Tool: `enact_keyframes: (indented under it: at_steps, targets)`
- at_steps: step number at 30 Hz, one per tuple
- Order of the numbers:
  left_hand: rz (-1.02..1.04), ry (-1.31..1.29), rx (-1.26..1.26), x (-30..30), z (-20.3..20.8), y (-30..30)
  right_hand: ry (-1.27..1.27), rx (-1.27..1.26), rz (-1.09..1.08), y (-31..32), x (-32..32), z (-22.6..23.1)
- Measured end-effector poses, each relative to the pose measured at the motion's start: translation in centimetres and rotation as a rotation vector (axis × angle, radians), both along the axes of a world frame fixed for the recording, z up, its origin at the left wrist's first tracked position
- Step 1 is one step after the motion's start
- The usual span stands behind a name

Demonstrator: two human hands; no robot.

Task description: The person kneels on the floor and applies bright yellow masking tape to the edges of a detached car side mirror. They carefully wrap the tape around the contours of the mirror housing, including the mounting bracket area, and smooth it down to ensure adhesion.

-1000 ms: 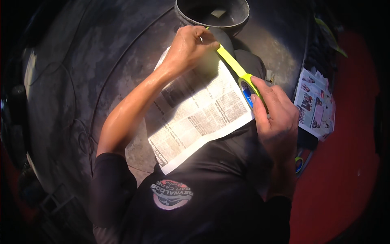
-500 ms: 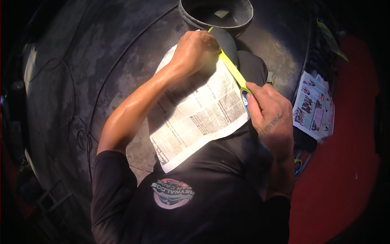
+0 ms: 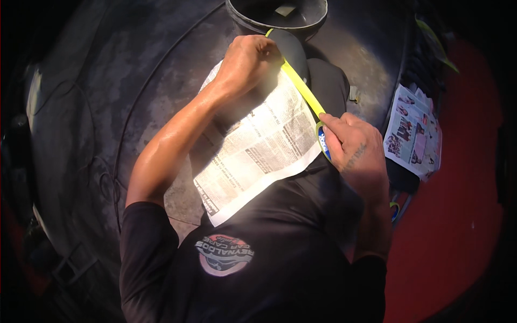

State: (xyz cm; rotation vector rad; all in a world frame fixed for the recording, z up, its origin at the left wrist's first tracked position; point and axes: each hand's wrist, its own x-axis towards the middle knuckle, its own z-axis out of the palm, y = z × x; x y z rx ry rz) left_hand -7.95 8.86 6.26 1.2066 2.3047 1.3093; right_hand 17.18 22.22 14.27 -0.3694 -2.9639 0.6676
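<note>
A sheet of newspaper (image 3: 258,145) lies over my lap. A bright yellow-green strip of masking tape (image 3: 302,91) runs along its right edge. My left hand (image 3: 249,63) is closed at the far end of the sheet, its fingers pinching the tape and paper edge; the fingertips are partly hidden. A short bit of tape shows beyond that hand. My right hand (image 3: 353,144) grips the tape roll (image 3: 323,141) at the near end of the strip, with thumb and forefinger on it. Between the two hands the strip is stretched straight.
A dark bucket (image 3: 277,24) stands ahead of my knees. Another newspaper sheet (image 3: 413,132) lies at the right, beside a red surface (image 3: 458,215). Another tape roll (image 3: 395,211) sits below that sheet. A thin cable (image 3: 156,70) curves over the stained floor at the left.
The view has shifted slightly, so most things appear a little up and left. Slightly more tape shows between my hands, and more of the roll's side is visible. Both grips stay.
</note>
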Motion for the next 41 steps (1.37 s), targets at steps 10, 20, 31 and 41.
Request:
enact_keyframes:
  at_steps: [10,20,31,41]
  targets:
    - [0.026,0.137,-0.052,0.2,0.1,0.1,-0.102,0.038,0.035,0.7,-0.5,-3.1]
    - [-0.469,0.719,0.004,4.3,0.9,-1.4,-0.044,-0.008,0.040,1.1,-0.3,-4.9]
    - [-0.581,0.789,-0.116,5.9,1.5,-2.1,0.027,0.049,0.091,2.0,1.0,-6.3]
    - [-0.593,0.853,-0.209,5.8,0.3,-2.1,-0.525,0.432,0.250,5.5,0.7,-7.4]
